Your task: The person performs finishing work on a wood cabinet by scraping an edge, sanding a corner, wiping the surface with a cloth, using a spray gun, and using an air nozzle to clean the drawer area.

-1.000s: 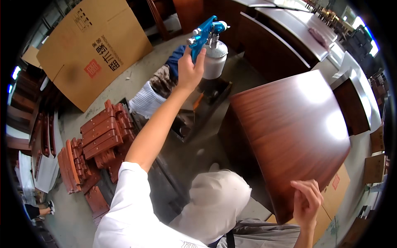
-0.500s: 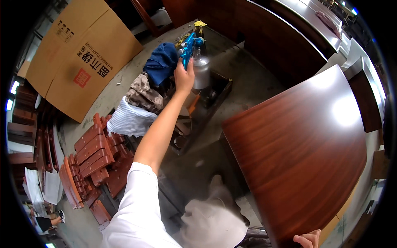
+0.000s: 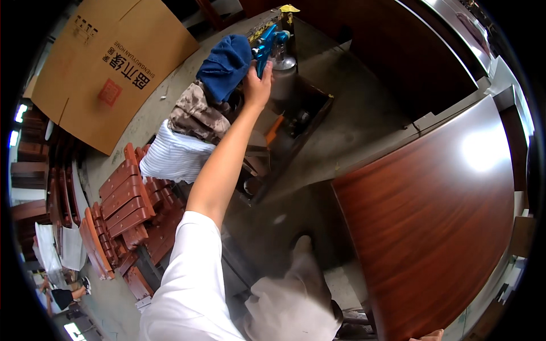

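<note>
My left hand is stretched far forward, its fingers closed round the handle of a blue spray gun. The gun has a silver metal cup beneath it, at the far end of an open tool box. Against the hand's left side lies a dark blue cloth. Only a sliver of my right hand shows at the bottom edge, by the near corner of a glossy red-brown wooden panel; its fingers are mostly out of sight.
A camouflage cloth and a striped white cloth hang over the box's left side. Stacked red-brown wooden slats lie at left, below a large cardboard box. A dark wooden piece stands at the back right. Someone's legs show far left.
My left hand and the spray gun appear slightly higher in view, closer to the blue cloth. The panel has shifted right in the picture, and my right hand has dropped mostly out of view.
</note>
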Available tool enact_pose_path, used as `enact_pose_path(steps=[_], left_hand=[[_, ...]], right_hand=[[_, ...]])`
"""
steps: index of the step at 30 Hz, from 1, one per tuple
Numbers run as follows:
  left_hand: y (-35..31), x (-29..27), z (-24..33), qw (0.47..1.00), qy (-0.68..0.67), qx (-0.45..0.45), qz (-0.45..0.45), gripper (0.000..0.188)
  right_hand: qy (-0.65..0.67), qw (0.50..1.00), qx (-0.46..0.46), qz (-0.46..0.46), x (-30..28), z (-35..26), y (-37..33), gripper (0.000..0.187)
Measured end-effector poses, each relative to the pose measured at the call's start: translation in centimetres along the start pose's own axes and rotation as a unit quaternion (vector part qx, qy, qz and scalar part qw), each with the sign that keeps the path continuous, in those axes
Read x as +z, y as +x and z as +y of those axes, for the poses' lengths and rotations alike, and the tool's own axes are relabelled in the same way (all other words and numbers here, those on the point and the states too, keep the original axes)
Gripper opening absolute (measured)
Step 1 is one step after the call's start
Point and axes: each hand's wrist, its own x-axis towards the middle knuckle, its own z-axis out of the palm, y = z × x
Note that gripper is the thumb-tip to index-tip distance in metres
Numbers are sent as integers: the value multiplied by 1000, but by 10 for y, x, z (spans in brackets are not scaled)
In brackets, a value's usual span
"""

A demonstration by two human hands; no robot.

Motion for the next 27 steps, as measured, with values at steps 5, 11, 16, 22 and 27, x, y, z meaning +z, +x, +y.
enact_pose_path(steps=[5,11,16,22,27], left_hand=[[-33,-46,-134,971,238,-10,26,31],[-81,4,-168,833,502,-56,-226,43],[-66,-40,-246,823,498,5,-272,43],[-62,-21,-288,710,601,65,-361,44],[-69,-18,-294,673,610,106,-405,44]], right_hand=[[35,999,-1,-15,8,-5,7,49],[39,999,28,3,6,1,-4,48],[66,996,-60,19,11,16,25,26],[75,997,-29,15,6,19,6,27],[79,997,-2,19,8,6,0,26]])
